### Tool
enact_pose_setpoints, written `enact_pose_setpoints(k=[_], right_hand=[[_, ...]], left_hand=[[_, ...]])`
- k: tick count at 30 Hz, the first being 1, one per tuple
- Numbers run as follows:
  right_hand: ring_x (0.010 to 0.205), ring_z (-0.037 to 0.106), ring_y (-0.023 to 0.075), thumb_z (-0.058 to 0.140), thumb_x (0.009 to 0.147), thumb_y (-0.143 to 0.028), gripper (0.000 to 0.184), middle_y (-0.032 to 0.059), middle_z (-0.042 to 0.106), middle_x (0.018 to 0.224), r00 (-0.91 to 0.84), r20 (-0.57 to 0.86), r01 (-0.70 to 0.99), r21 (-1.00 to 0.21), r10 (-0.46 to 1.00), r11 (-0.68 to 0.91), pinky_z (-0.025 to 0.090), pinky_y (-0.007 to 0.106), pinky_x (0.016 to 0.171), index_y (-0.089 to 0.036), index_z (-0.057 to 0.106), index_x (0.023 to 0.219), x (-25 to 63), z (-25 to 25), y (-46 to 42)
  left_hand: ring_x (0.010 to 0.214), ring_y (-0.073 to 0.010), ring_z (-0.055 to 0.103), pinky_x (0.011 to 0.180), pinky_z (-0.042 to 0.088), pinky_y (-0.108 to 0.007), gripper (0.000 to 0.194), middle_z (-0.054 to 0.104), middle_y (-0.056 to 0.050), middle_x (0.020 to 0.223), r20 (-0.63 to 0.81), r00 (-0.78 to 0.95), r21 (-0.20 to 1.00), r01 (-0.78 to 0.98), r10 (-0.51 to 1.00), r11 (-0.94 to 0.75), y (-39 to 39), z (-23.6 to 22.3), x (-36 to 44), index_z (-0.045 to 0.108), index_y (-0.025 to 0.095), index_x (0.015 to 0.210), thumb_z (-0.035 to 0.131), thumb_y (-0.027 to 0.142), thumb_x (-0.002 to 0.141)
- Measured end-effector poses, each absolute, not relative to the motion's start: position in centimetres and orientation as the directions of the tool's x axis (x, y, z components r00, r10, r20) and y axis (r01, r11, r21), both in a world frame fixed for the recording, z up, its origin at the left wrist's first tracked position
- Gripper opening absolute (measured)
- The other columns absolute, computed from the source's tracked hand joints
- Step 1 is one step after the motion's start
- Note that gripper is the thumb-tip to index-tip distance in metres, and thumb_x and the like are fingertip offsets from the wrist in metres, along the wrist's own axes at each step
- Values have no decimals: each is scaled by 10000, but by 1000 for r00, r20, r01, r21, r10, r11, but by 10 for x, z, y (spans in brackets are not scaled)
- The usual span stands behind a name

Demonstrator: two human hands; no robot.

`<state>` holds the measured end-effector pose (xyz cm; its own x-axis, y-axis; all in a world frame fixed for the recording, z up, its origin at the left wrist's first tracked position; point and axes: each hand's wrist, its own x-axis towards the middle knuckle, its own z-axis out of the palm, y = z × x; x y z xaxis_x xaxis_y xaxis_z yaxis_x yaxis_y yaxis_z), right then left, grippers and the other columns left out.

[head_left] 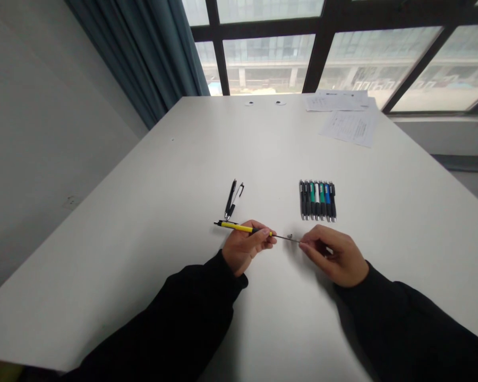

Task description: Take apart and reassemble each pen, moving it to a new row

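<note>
A yellow ballpoint pen barrel (237, 227) with a black clip and grip lies in my left hand (247, 245), held between thumb and fingers. From its front end a thin dark ink refill (286, 238) sticks out to the right. My right hand (336, 253) pinches the far end of that refill between thumb and forefinger. On the table just behind the refill sits a small silver pen tip (290, 235). Part of the refill is hidden inside the barrel.
Two pens, one black (230, 197) and one white and black (236, 201), lie beyond my left hand. Beyond my right hand, several pens (317, 200) form a neat row. Papers (348, 119) lie at the far right of the white table (207, 143), near the window.
</note>
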<state>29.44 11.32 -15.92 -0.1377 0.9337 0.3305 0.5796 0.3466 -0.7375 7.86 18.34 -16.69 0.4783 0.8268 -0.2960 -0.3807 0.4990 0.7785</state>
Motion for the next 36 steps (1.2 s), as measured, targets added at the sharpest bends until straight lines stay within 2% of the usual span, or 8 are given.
enact_pose_setpoints(k=[2,5,9,13,22,36], right_hand=[[513,448,108,629,862,-239,90,-1,554,640,-131,279,591,-749,951,301,362,243,483,-178,644,798,307,-159,117],[523,457,114,630,830,-234,116,-6,535,606,-214,227,649,-694,950,312,360,241,497,-172,631,732,320,-162,121],[584,519,133,607,808,-196,71,16,592,655,-314,171,727,-590,934,352,403,253,574,-168,645,755,322,-165,124],[624,564,153,594,830,-219,91,37,628,694,-324,159,770,-528,933,358,435,265,619,-168,647,776,321,-166,124],[607,576,152,624,835,-275,150,34,639,693,-285,172,783,-526,943,332,446,273,627,-154,682,901,321,-168,126],[573,554,139,615,870,-303,158,21,622,650,-273,193,763,-553,943,334,424,262,571,-171,687,818,320,-170,129]], left_hand=[[694,-114,660,663,495,-231,288,711,-48,788,-272,433,788,-412,859,457,190,-167,75,615,121,750,843,275,667],[692,-103,653,654,492,-215,275,707,-43,794,-246,392,794,-443,886,416,197,-168,71,616,124,762,833,272,680],[690,-101,652,651,494,-211,281,707,-45,801,-244,390,800,-437,888,412,199,-168,70,615,125,769,836,272,676],[685,-98,652,649,493,-207,265,707,-45,801,-247,406,806,-419,880,419,199,-169,71,623,123,773,826,273,693],[708,-109,657,683,498,-234,277,704,-46,819,-240,444,816,-390,863,427,203,-172,72,611,126,785,826,276,694],[690,-124,657,665,491,-254,308,718,-60,809,-287,467,804,-357,836,476,196,-168,75,617,130,763,852,293,648]])
